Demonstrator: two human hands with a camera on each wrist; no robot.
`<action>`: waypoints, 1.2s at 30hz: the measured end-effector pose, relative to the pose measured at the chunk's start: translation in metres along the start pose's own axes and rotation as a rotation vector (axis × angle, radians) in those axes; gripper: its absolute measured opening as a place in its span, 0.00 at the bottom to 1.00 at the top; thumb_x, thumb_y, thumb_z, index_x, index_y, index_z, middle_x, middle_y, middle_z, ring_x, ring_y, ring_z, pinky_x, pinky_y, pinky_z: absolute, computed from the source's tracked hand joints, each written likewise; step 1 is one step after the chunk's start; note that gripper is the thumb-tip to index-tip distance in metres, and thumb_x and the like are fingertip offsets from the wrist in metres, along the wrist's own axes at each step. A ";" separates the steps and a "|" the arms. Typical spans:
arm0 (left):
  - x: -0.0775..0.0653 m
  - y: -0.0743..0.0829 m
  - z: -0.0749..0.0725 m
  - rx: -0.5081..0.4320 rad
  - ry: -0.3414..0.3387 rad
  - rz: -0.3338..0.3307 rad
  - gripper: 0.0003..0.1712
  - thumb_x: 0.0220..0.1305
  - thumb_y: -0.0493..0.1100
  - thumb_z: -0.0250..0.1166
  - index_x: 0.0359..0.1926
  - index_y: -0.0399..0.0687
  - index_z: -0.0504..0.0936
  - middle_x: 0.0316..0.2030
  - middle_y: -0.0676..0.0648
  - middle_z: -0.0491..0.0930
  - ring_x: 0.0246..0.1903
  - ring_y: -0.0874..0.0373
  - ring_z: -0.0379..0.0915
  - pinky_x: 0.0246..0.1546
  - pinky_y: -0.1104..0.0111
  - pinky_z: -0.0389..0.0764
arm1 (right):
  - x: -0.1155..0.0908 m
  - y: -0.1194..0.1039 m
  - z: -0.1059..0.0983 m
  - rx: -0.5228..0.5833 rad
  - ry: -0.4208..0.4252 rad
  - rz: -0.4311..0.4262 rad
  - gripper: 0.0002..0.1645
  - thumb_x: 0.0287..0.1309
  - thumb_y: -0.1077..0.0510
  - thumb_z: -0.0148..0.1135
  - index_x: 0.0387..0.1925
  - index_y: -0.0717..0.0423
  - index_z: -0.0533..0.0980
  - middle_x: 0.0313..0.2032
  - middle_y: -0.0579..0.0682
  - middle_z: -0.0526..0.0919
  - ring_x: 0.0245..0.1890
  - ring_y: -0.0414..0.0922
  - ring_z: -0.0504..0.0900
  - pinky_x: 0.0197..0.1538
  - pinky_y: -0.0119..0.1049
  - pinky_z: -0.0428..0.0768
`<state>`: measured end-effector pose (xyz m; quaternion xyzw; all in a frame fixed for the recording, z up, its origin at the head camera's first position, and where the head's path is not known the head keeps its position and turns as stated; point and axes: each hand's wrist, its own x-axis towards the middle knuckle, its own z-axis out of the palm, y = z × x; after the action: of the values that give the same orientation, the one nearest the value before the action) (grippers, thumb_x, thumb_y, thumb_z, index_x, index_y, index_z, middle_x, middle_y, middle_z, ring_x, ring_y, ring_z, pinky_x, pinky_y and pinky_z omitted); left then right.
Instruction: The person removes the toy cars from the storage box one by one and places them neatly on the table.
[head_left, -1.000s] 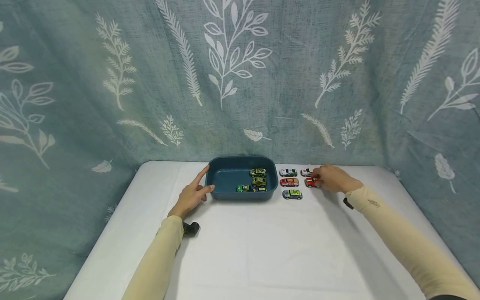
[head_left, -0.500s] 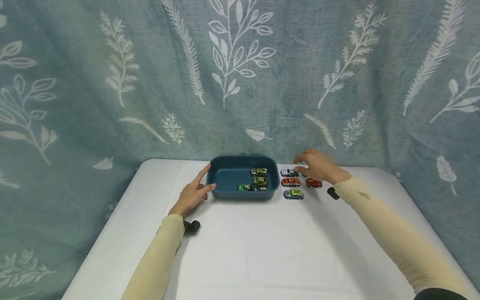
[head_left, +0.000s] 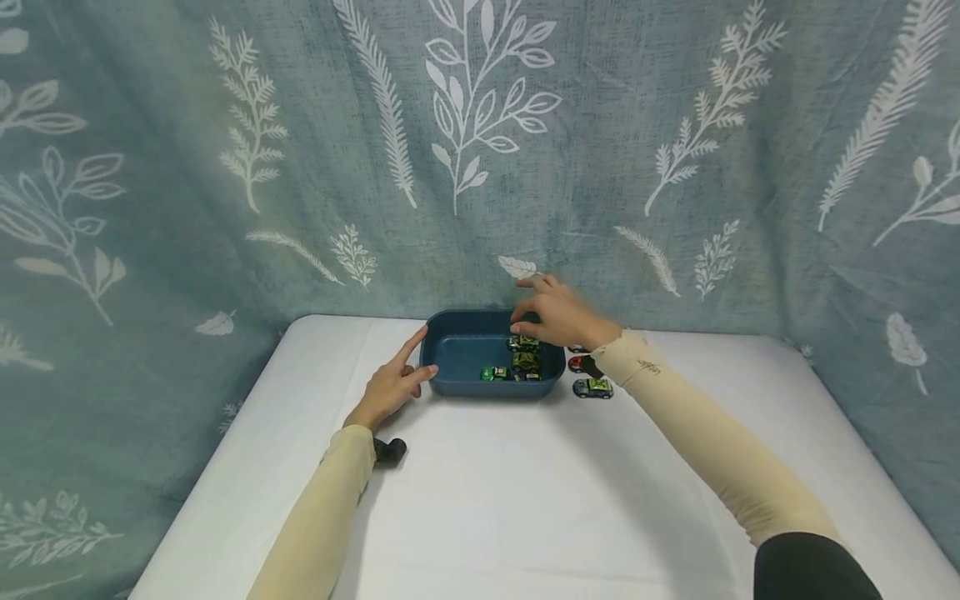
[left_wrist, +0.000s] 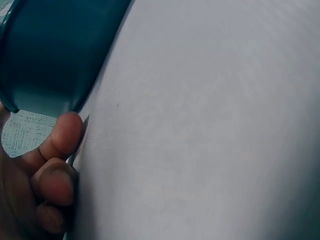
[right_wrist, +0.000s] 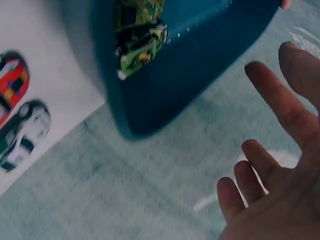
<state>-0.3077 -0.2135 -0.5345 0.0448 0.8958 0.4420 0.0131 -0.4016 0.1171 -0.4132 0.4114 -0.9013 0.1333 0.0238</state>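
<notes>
Toy car (head_left: pixel 592 388): presumably light, rigid, smooth; best pinched by its sides
Left fingers (head_left: pixel 410 346): spread, placed against tray (head_left: pixel 487 390)
Right fingers (right_wrist: pixel 282 102): spread, nothing pinched

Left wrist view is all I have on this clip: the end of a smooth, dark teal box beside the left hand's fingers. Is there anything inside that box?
Observer: Yes. The head view shows small camouflage-patterned toy cars towards the right end of the dark teal, rounded rectangular box.

Operator: And is the right hand holding a car?

Observer: No. The right wrist view shows it with nothing in its grasp.
</notes>
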 end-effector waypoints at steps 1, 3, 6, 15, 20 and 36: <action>0.001 0.000 0.001 0.000 -0.002 0.002 0.45 0.71 0.69 0.61 0.82 0.88 0.50 0.23 0.48 0.83 0.24 0.52 0.72 0.28 0.62 0.63 | 0.003 -0.001 0.003 -0.001 -0.018 -0.007 0.12 0.70 0.46 0.69 0.47 0.45 0.90 0.78 0.66 0.64 0.77 0.67 0.60 0.71 0.71 0.63; 0.002 -0.001 0.003 0.003 -0.009 0.006 0.45 0.72 0.69 0.61 0.83 0.88 0.49 0.23 0.48 0.83 0.24 0.53 0.72 0.29 0.62 0.63 | 0.006 -0.001 0.010 0.007 -0.067 -0.014 0.12 0.69 0.45 0.71 0.46 0.44 0.91 0.79 0.68 0.61 0.79 0.69 0.56 0.71 0.73 0.61; 0.003 0.000 0.007 0.006 -0.009 0.009 0.44 0.72 0.68 0.61 0.82 0.89 0.49 0.22 0.48 0.83 0.24 0.53 0.73 0.29 0.62 0.64 | 0.007 -0.003 0.020 0.026 -0.154 0.004 0.13 0.64 0.43 0.75 0.43 0.44 0.91 0.81 0.68 0.55 0.82 0.70 0.49 0.73 0.76 0.56; 0.003 0.006 0.008 0.005 0.010 -0.008 0.43 0.73 0.67 0.61 0.81 0.92 0.50 0.22 0.48 0.83 0.24 0.52 0.73 0.29 0.62 0.64 | 0.018 -0.011 0.033 -0.036 -0.297 0.048 0.16 0.53 0.39 0.82 0.39 0.41 0.93 0.82 0.68 0.52 0.83 0.70 0.42 0.74 0.76 0.55; 0.004 0.003 0.003 0.015 0.020 -0.004 0.43 0.73 0.67 0.61 0.81 0.93 0.49 0.22 0.49 0.83 0.23 0.52 0.70 0.28 0.62 0.62 | 0.024 -0.021 0.031 -0.038 -0.314 0.072 0.15 0.53 0.41 0.83 0.39 0.42 0.93 0.83 0.66 0.51 0.84 0.69 0.40 0.76 0.73 0.54; -0.001 -0.001 0.000 0.030 0.033 0.001 0.43 0.73 0.68 0.60 0.82 0.89 0.50 0.21 0.49 0.83 0.21 0.53 0.68 0.26 0.63 0.61 | 0.030 -0.041 0.036 -0.152 -0.357 0.118 0.10 0.52 0.42 0.84 0.27 0.39 0.90 0.84 0.65 0.49 0.84 0.65 0.44 0.77 0.68 0.57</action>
<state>-0.3070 -0.2140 -0.5348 0.0382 0.9024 0.4291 -0.0024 -0.3888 0.0602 -0.4344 0.3718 -0.9213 -0.0093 -0.1133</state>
